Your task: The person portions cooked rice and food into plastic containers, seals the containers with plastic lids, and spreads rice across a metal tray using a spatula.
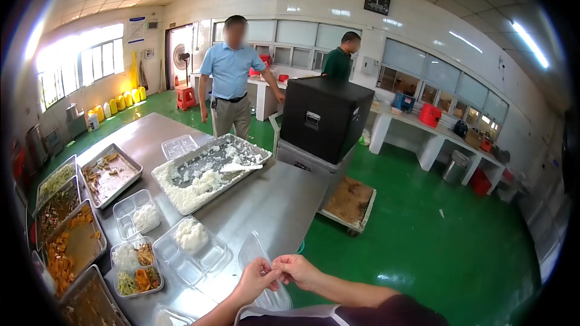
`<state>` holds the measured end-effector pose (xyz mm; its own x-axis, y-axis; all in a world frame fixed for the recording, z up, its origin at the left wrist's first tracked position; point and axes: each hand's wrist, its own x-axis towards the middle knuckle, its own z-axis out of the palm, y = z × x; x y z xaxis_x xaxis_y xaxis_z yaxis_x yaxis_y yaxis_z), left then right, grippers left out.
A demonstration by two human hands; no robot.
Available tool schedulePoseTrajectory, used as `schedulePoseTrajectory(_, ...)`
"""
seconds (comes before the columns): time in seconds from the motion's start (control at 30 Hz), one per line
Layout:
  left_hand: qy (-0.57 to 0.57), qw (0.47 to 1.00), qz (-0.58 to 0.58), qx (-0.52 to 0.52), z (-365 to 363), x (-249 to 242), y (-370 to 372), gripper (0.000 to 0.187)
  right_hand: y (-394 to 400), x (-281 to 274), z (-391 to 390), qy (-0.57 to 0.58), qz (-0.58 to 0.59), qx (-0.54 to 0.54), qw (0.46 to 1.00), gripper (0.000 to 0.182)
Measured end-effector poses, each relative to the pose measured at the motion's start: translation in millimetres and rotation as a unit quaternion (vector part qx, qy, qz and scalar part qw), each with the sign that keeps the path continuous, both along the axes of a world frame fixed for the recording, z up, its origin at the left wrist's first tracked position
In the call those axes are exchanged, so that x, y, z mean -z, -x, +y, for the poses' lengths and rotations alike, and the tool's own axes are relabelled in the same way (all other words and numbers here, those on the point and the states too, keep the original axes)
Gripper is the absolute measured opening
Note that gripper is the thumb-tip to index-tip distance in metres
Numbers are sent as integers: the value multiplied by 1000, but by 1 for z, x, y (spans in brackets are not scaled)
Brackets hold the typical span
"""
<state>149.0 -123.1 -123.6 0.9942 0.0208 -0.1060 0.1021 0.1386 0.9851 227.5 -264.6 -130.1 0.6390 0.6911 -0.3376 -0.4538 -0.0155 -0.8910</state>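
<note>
My left hand [258, 282] and my right hand [299, 270] meet at the table's near edge, fingertips pinched together. What they pinch is too small to make out. Below and behind them is a clear plastic piece [251, 247], a lid or box. Left of my hands lies a clear compartment box [212, 255] with a mound of rice. Farther left, another clear box [124, 210] also holds rice. A filled meal box [158, 259] contains rice, shredded vegetables, orange pieces and brown strips. Beyond them, a metal tray [188, 172] of rice has a white spatula [241, 168] in it.
Several metal food trays [101, 259] line the left of the steel table [290, 190]. A black insulated box [320, 118] stands on a grey one beyond the table, near a wheeled dolly [367, 208]. One person [232, 75] stands across the table; another [339, 60] is behind the box.
</note>
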Motion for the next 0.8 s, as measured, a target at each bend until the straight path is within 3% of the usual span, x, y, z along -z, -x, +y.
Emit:
schedulePoseTrajectory(0.23,13,1000,3,19,2,-3,6,21,14,-1,-1,-50,-40,6,998,15)
schedulePoseTrajectory(0.5,-60,997,47,0,-5,-8,-8,22,-2,2,-5,0,-78,-14,997,12)
schedulePoseTrajectory(0.8,1,997,54,-45,-5,1,-16,23,-18,16,12,-51,-9,-41,998,17)
